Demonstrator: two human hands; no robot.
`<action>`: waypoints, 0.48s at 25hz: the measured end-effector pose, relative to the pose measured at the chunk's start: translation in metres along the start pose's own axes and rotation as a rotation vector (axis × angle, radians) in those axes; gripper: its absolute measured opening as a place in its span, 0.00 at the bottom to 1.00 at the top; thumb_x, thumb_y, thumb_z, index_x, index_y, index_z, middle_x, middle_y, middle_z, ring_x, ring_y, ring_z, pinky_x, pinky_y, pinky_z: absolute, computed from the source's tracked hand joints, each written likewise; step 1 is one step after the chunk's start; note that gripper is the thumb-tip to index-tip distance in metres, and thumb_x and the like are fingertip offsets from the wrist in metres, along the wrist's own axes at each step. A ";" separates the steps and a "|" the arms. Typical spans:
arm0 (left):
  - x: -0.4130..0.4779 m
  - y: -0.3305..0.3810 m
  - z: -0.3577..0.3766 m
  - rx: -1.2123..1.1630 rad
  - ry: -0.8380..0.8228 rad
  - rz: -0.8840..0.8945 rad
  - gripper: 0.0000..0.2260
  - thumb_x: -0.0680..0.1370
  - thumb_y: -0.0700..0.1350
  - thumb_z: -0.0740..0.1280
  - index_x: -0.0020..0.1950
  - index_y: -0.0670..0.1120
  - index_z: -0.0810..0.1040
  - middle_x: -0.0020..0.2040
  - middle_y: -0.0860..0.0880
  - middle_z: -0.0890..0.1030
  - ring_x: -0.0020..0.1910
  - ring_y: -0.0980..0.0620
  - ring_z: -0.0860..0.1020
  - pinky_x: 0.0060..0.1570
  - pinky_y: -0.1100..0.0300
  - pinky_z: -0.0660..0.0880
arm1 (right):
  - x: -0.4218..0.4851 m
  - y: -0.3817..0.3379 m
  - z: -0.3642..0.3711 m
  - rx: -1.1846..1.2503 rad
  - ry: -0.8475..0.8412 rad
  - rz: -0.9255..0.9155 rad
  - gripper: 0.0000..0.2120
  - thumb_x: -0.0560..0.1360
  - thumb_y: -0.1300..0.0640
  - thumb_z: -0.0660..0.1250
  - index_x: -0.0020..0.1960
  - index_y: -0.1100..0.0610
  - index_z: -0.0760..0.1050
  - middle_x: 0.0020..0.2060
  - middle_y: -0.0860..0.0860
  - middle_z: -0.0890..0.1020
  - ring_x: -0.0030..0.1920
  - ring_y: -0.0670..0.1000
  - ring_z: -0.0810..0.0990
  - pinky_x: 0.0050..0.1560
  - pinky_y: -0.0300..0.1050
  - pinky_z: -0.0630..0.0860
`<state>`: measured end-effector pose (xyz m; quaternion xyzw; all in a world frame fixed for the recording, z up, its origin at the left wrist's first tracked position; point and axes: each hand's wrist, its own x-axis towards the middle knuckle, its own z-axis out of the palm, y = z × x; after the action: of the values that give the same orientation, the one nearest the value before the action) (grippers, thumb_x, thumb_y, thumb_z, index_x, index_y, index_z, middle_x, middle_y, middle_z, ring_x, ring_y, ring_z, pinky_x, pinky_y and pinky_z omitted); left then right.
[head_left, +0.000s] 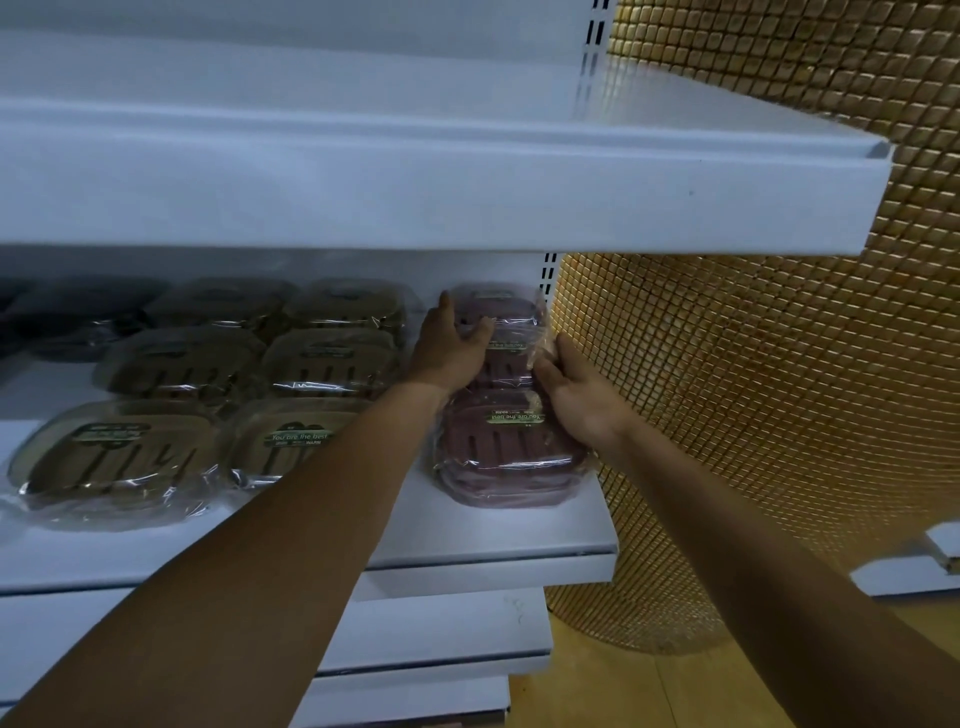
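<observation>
Packets: clear wrap held one slotted tray each; tan packets (327, 358) filled the middle of the shelf (493, 535), dark packets (67, 322) its far left.
Maroon column: front maroon packet (506, 452) lay flat at the shelf's right end, rear maroon packet (511, 314) just behind it.
Left hand (452, 348): arm stretched forward, thumb across the rear maroon packet, forefinger straight along its left edge.
Right hand (576, 389): fingers curled on its right edge.
Grip: both hands held the rear maroon packet between them, beside the gold mosaic wall (753, 389).
</observation>
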<state>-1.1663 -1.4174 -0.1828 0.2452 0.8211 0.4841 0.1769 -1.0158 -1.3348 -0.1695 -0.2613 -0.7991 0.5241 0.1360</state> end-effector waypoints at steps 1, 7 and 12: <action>-0.002 0.002 -0.001 0.039 0.003 -0.005 0.38 0.78 0.63 0.61 0.81 0.52 0.48 0.80 0.47 0.59 0.77 0.45 0.62 0.72 0.44 0.64 | 0.001 0.000 0.000 0.001 -0.001 0.003 0.10 0.85 0.50 0.52 0.63 0.50 0.67 0.49 0.48 0.78 0.49 0.46 0.78 0.41 0.40 0.74; -0.037 0.009 -0.018 0.240 -0.036 0.046 0.38 0.75 0.66 0.58 0.81 0.52 0.52 0.78 0.41 0.60 0.76 0.40 0.62 0.72 0.44 0.64 | -0.008 -0.014 -0.005 -0.097 -0.037 -0.056 0.18 0.83 0.43 0.51 0.67 0.52 0.66 0.53 0.49 0.77 0.53 0.48 0.77 0.43 0.37 0.69; -0.080 0.013 -0.055 0.297 0.041 0.207 0.23 0.82 0.48 0.63 0.77 0.46 0.65 0.74 0.42 0.69 0.73 0.45 0.67 0.68 0.60 0.63 | -0.011 -0.035 0.011 -0.318 -0.039 -0.178 0.16 0.79 0.46 0.60 0.67 0.41 0.67 0.62 0.48 0.76 0.62 0.52 0.75 0.64 0.54 0.72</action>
<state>-1.1271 -1.4969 -0.1418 0.3420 0.8574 0.3779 0.0711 -1.0211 -1.3602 -0.1415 -0.1974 -0.8944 0.3819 0.1232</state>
